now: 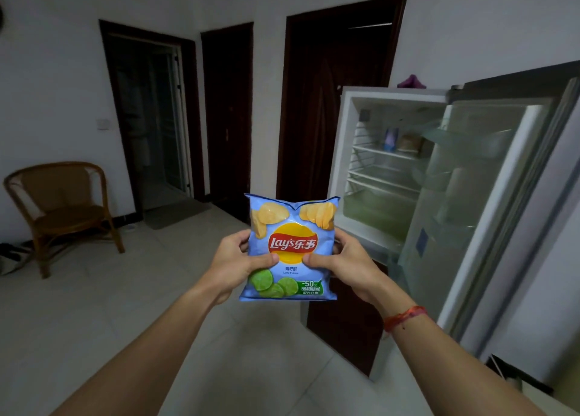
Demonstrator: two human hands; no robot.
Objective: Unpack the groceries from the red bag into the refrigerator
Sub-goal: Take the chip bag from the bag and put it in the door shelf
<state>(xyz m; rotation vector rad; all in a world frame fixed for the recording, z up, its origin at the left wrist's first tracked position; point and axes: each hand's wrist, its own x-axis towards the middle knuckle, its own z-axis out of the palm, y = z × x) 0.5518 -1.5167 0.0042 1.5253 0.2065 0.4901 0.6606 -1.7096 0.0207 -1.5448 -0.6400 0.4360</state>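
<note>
You held the chip bag (290, 249) upright before you, left of the open refrigerator (337, 152) and apart from its shelves. Your left hand (233, 260) and right hand (340, 260) each pinched a side edge, thumbs in front, fingers curled behind. The bag was probably light, air-filled, slick and easily crushed, so the edges suited gripping best. It was pale blue, with a red-and-yellow logo, chips above and lime slices below.
</note>
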